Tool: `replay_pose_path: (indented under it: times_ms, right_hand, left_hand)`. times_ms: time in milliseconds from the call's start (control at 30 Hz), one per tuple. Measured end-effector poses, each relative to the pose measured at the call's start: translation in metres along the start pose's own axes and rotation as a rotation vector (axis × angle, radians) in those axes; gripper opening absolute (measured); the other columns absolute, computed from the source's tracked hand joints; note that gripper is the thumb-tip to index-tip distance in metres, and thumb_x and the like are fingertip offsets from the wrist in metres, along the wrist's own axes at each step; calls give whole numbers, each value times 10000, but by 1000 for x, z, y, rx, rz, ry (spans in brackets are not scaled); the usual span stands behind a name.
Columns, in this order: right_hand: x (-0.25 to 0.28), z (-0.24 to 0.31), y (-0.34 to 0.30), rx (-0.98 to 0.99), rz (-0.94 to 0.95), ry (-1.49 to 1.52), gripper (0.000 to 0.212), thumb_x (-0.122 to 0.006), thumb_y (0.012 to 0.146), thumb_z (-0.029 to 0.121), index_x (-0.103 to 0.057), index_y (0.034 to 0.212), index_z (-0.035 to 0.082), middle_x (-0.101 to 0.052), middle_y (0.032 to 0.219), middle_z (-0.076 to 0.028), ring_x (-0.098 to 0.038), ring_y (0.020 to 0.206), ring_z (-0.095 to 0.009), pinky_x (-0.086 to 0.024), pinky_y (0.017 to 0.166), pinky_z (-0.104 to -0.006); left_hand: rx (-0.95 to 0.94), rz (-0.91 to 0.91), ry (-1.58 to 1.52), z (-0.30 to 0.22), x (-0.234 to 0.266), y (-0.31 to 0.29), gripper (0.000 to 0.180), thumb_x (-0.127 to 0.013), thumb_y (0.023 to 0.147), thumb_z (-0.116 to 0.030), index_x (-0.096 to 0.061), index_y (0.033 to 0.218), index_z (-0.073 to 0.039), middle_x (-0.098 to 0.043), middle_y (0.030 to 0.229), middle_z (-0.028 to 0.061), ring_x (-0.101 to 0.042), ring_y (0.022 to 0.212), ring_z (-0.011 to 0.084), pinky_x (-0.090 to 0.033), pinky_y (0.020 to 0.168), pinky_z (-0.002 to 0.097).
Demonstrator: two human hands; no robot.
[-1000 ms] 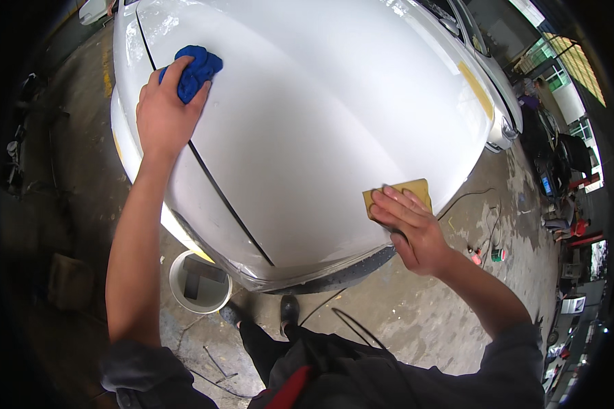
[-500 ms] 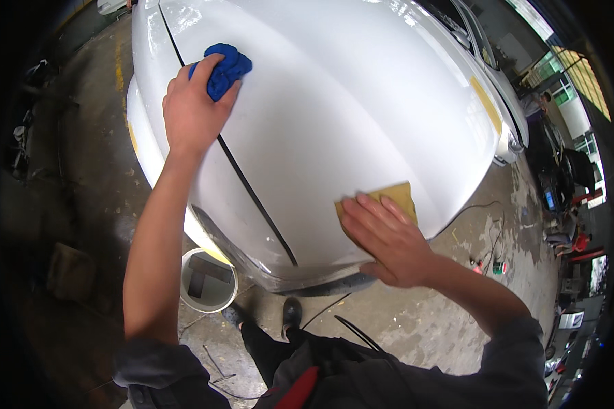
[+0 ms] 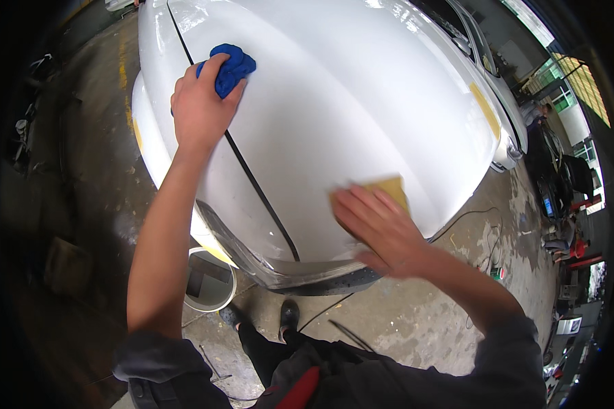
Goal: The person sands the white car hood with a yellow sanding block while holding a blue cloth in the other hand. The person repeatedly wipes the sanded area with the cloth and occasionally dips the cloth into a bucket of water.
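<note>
Your right hand (image 3: pixel 381 225) has just slid the tan sheet (image 3: pixel 389 189) leftward over the white car panel (image 3: pixel 334 136), from out toward four o'clock to nearer the middle at three o'clock, so it now lies closer to the black seam (image 3: pixel 256 184) than it did a second ago. The blur on those fingers suggests the stroke is live, and I judge that the rubbing is working across the lower part of the panel. You hold the sheet palm down, fingers stretched out across it; whether the thumb pinches its edge, I cannot tell. Your left hand (image 3: pixel 203 109), up at eleven o'clock, keeps its place beside the seam, fingers curled round a bunched blue cloth (image 3: pixel 233 71) against the panel; the slight shift there looks like your head turning, so I take that hand as a steadying one. As for containers, a white bucket (image 3: pixel 218 295) stands on the floor at about eight o'clock, near your shoes (image 3: pixel 290 313) and partly hidden by the car's edge. In it lie dark flat pieces (image 3: pixel 211 268); you cannot tell from here whether there is water too. Toward four o'clock, past your right forearm, sits a small green can (image 3: pixel 499 273), its contents too small to make out.
</note>
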State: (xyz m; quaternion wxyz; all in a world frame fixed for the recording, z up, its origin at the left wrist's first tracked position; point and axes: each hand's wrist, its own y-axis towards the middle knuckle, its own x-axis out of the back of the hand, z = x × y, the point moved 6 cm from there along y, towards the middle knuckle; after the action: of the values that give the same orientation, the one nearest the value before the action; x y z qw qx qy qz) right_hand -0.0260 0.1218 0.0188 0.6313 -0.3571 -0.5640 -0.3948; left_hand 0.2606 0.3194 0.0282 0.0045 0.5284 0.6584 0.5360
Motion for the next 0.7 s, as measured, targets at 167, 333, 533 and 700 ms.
replay_pose_path:
  times_ms: [167, 333, 533, 700]
  right_hand:
    - [-3, -43, 55, -27, 54, 15, 675, -532, 1080, 388, -367, 1671, 108, -291, 1761, -144, -207, 1643, -368, -162, 1318, -571]
    - [15, -73, 146, -104, -198, -31, 660, -583, 1071, 335, -399, 1653, 86, -328, 1741, -146, -259, 1624, -339, -197, 1316, -504]
    - [-7, 29, 9, -75, 40, -4, 892, -764, 898, 329, -372, 1655, 65, -313, 1740, -163, -266, 1626, -374, -230, 1306, -557]
    - [-8, -10, 107, 20, -104, -56, 748, -676, 989, 321, -396, 1637, 73, -336, 1731, -148, -290, 1617, -348, -212, 1317, -525]
  left_hand:
    - [14, 30, -11, -7, -10, -2, 488, -828, 914, -344, -696, 1356, -185, -723, 1202, 162, -678, 1098, 388, -558, 974, 456]
    - [-27, 42, -83, -21, -22, 5, 483, -802, 919, -399, -700, 1353, -213, -709, 1213, 163, -674, 1138, 379, -532, 996, 490]
    - [39, 35, 9, 3, -2, 0, 490, -804, 916, -416, -701, 1351, -215, -713, 1210, 143, -680, 1128, 367, -539, 989, 481]
    - [77, 18, -89, 7, -11, 2, 476, -811, 900, -444, -731, 1303, -203, -727, 1179, 148, -688, 1126, 360, -541, 987, 469]
